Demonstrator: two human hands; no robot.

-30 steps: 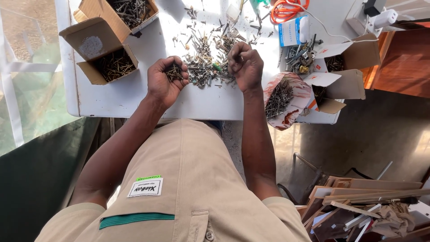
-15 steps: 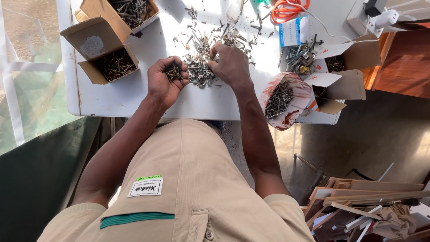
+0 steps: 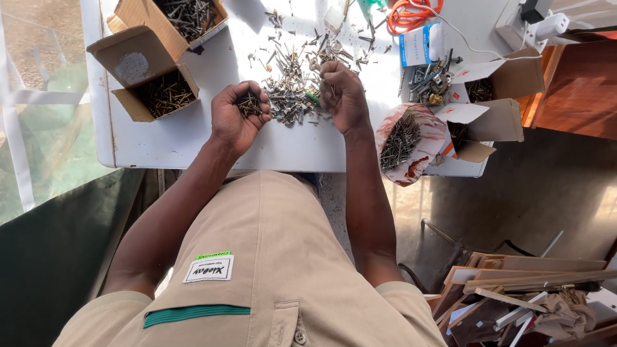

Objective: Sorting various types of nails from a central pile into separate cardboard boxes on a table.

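The left hand cupped a fistful of dark screws just left of the loose screw pile, where the right hand pinched 1 screw, best lifted cleanly without snagging neighbours.

Left of the screw pile stand two open brown cardboard boxes; right of it a small blue-white box, open white-flapped cartons. A white patch sits on the shirt.

One head-worn camera looks steeply down, close over the white table edge
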